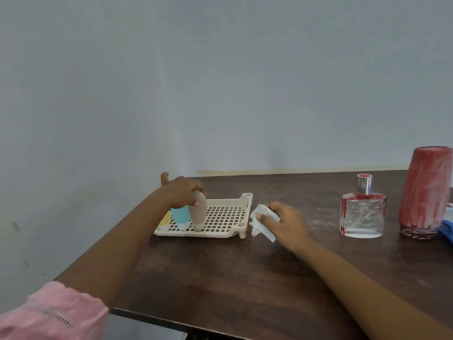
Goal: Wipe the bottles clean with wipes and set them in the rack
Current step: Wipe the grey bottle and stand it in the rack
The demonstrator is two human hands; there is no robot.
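Observation:
A cream perforated rack [224, 214] sits on the dark wooden table. My left hand [182, 192] grips the top of a brown squeeze bottle [199, 213] standing cap-down in the rack. Beside it on the left stand a blue bottle [181, 217] and a yellow one [164, 220], partly hidden by my arm. Just right of the rack, my right hand [282, 223] holds a crumpled white wipe [261, 222] against the table. Farther right stand a clear square glass bottle [362, 214] smeared with red and white, and a tall red bottle [425, 192] with white smears.
A blue object [447, 225] lies at the right edge behind the tall red bottle. White smudges mark the table [232, 278] between the wipe and the glass bottle. A grey wall stands behind, and the table's left edge runs close to the rack.

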